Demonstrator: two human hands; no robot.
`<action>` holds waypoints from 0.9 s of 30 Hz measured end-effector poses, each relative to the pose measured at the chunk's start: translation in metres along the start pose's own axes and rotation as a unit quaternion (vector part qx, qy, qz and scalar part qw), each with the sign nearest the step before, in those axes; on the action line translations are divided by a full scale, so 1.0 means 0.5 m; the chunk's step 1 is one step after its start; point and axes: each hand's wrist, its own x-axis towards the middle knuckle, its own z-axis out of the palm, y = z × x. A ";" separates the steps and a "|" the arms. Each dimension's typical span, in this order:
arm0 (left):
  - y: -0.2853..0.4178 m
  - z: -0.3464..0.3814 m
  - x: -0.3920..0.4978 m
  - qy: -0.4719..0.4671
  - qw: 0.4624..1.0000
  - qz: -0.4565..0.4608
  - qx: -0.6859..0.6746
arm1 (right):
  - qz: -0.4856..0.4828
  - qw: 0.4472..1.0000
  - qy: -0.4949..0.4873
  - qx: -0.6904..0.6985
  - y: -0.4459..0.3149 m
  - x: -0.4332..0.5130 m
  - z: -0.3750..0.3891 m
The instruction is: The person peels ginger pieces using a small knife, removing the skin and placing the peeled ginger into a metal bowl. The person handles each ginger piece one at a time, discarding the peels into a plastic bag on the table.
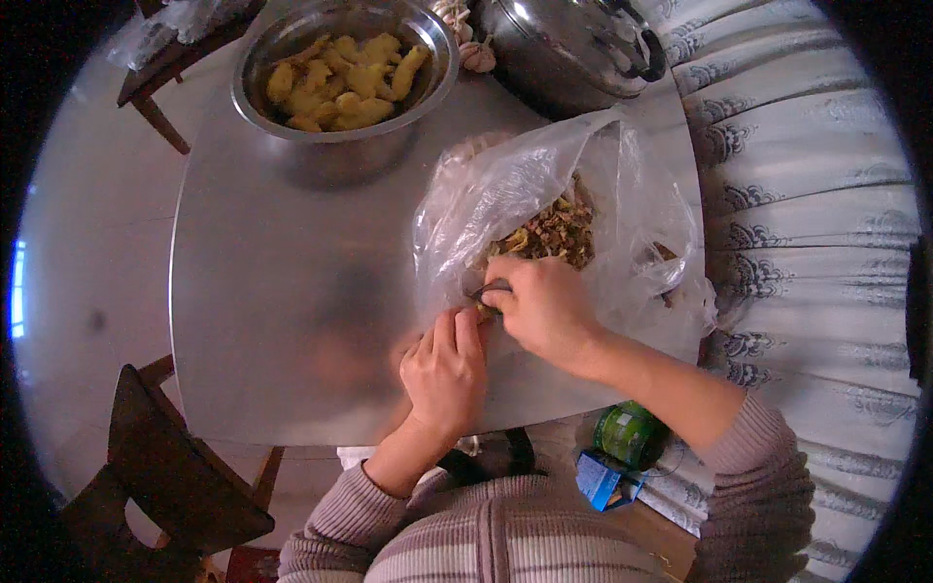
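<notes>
My right hand [543, 306] is closed around a small dark-handled tool [497, 288], perhaps a knife or peeler; its blade is hard to make out. Just left of it, my left hand [444, 357] holds a small yellowish piece [485, 311], mostly hidden by my fingers. Both hands are close together over the lower edge of a clear plastic bag [496, 182] that lies open on the table. Brown and yellow scraps [557, 229], which look like peelings, are heaped in the bag beyond my right hand.
A steel bowl [251, 109] of peeled ginger-like pieces [350, 80] stands at the back left of the glossy table [255, 291]. Garlic bulbs [477, 56] lie beside a lidded steel pot [568, 51]. A patterned curtain [809, 218] hangs right; dark wooden chairs [175, 466] stand left.
</notes>
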 end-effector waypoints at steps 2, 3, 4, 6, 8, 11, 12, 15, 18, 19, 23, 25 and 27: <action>-0.005 0.004 -0.007 0.017 1.000 -0.019 -0.001 | 0.036 0.999 -0.027 0.024 -0.001 -0.009 -0.017; -0.002 0.005 -0.008 0.016 1.000 -0.021 -0.003 | 0.037 0.999 -0.026 0.029 0.009 -0.017 -0.017; 0.003 0.007 -0.008 0.015 1.000 -0.023 -0.005 | 0.037 0.998 -0.025 0.034 0.020 -0.022 -0.015; 0.002 0.005 -0.007 0.008 1.000 -0.011 -0.003 | 0.035 0.998 -0.029 0.032 0.022 -0.027 -0.020; -0.001 0.002 -0.006 0.013 1.000 -0.006 -0.002 | 0.024 0.999 -0.035 0.013 0.020 -0.027 -0.014; -0.003 0.006 -0.006 0.018 1.000 0.015 -0.007 | 0.027 0.998 -0.049 -0.018 0.012 -0.021 -0.016; -0.004 0.007 -0.007 0.017 1.000 0.022 -0.007 | 0.031 0.998 -0.058 -0.027 0.007 -0.015 -0.015; -0.004 0.014 -0.006 0.015 0.999 0.040 -0.019 | 0.026 0.994 -0.075 -0.081 0.000 -0.005 -0.012; 0.004 0.014 -0.007 -0.002 0.999 0.034 0.003 | 0.061 0.995 -0.060 -0.049 -0.006 -0.007 -0.015; 0.004 0.015 -0.007 0.010 0.999 0.038 -0.007 | 0.066 0.994 -0.059 -0.057 -0.010 -0.005 -0.014; -0.002 0.009 -0.010 0.026 0.997 0.073 -0.011 | -0.006 0.992 -0.084 -0.093 -0.026 0.035 0.007; 0.001 0.003 -0.014 0.012 0.998 0.061 0.002 | -0.040 0.990 -0.072 -0.113 -0.020 0.035 0.016; 0.000 0.004 -0.009 0.015 1.000 -0.003 0.020 | -0.045 0.989 -0.027 -0.138 -0.012 0.036 0.021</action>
